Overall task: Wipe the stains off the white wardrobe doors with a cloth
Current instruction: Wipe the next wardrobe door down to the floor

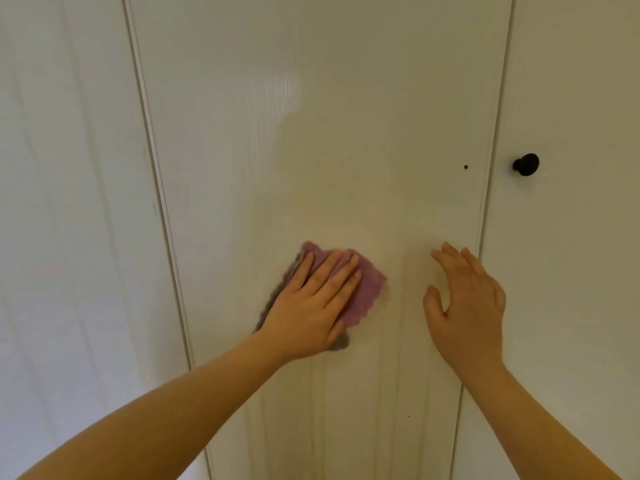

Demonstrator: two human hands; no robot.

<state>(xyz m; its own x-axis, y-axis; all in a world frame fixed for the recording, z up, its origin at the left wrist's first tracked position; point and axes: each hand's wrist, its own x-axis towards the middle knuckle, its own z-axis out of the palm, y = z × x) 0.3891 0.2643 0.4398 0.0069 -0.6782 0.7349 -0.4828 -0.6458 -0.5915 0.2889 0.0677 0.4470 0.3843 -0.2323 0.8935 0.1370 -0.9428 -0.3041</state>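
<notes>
Mid-wipe: pressing purple cloth (367, 289) flat on middle wardrobe door (311, 133) with straight-fingered left hand (313, 299); right hand (467, 299) spread, empty, beside it. Likely unfinished: dark speck (408, 416) lower down, not yet wiped.

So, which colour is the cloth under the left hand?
The cloth is purple-pink with a wavy edge, pressed flat on the door by the left hand; the head view shows it.
</notes>
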